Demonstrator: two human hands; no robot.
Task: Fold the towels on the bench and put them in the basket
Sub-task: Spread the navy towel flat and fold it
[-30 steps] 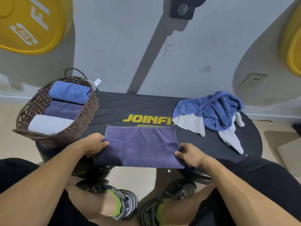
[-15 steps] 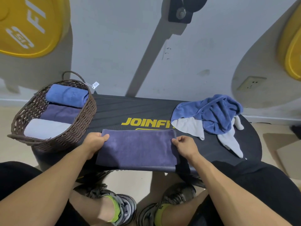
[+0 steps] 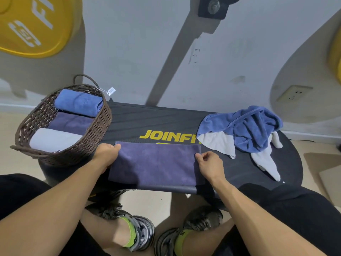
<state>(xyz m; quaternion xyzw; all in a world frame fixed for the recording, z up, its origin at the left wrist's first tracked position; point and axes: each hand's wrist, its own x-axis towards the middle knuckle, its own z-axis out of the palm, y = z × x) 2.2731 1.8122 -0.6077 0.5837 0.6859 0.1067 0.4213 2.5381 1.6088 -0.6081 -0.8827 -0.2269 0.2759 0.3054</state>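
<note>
We see our left hand (image 3: pixel 106 154) gripping the left edge of the purple towel (image 3: pixel 156 163), thumb curled over the top of the cloth near its far corner. Our right hand (image 3: pixel 209 166) pinches the right edge between thumb and curled fingers, close to the far corner at that end. The purple towel lies flat between our hands as a folded rectangle on the near half of the black counter (image 3: pixel 166 119), its near edge running along the counter's front rim and its far edge just covering the bottom of the yellow lettering (image 3: pixel 166 137).

At ten o'clock from the towel we find the woven basket (image 3: pixel 88 143), sitting on the counter's left end and almost touching our left hand. Inside it three folded towels lie in a row: a blue one (image 3: pixel 79 102) farthest from us, a purple one (image 3: pixel 72 122) in the middle, and a grey one (image 3: pixel 53 139) nearest. A small tag (image 3: pixel 111 91) hangs from the basket's far handle.

At two o'clock, well apart from our right hand, a crumpled blue towel (image 3: pixel 247 130) is heaped over a grey-white towel (image 3: pixel 265 163) whose corners stick out toward us.

Below the counter, at six o'clock, we see our shoes (image 3: pixel 142 231) on the floor.
</note>
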